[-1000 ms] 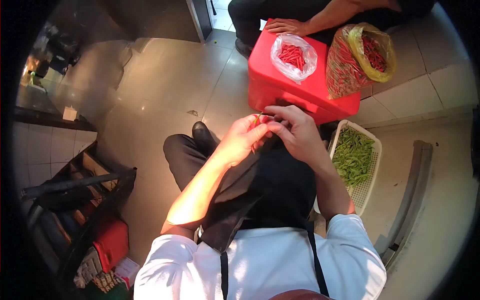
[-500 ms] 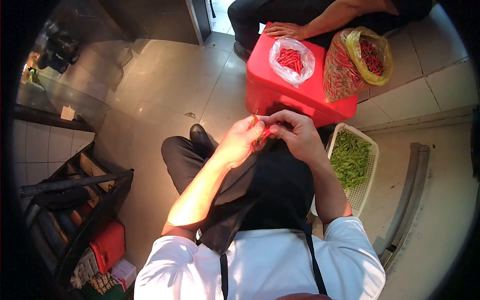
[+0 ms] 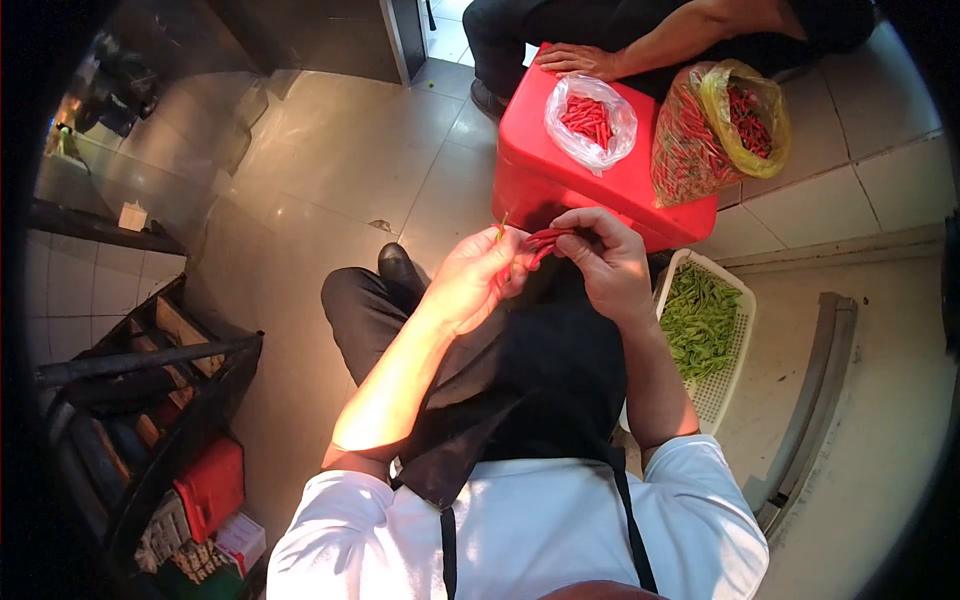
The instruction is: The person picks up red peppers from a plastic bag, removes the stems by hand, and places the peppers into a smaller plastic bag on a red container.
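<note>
Several red chili peppers (image 3: 543, 240) stretch between my two hands above my lap. My left hand (image 3: 474, 277) is closed around them at one end, and thin green stems (image 3: 503, 224) stick up past its fingers. Thumb and fingertips of my right hand (image 3: 610, 264) pinch the other end of the red chilies. Just beyond my hands stands a red box (image 3: 585, 195). On top of it sit a clear plastic bag (image 3: 627, 125) holding stemless-looking red chilies and a larger bag with a yellow rim (image 3: 715, 105), full of red chilies.
A white basket (image 3: 741, 352) of green peppers (image 3: 697, 325) stands by my right knee. Another person's hand (image 3: 580, 61) rests on the box's far edge. At the left are a dark metal frame (image 3: 190, 425) and a red container (image 3: 212, 488). A grey strip (image 3: 815, 400) lies at the right.
My hands have moved slightly apart, and more of the red chilies shows between them. My right hand has risen a little and turned. The other person's hand stays on the box.
</note>
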Demonstrator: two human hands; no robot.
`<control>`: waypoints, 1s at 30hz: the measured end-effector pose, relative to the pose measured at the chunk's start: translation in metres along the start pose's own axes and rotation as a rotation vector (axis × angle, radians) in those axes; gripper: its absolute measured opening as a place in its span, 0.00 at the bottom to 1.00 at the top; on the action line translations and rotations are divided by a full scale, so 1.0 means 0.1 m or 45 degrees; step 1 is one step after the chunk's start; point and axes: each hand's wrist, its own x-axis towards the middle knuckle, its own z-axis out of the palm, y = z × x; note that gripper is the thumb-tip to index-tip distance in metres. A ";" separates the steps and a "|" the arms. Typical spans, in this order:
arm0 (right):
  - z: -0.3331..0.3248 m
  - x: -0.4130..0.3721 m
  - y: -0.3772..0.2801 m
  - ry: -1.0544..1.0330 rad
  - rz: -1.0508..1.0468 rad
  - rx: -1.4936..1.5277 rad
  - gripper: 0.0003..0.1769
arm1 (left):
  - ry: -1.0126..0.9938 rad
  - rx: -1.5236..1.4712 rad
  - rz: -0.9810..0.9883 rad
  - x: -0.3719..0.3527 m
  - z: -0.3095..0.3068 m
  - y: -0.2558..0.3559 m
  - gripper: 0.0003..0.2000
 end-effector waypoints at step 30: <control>-0.71 1.44 0.50 0.648 -0.516 -0.947 0.09 | 0.485 0.138 0.216 -0.05 -0.19 0.02 0.05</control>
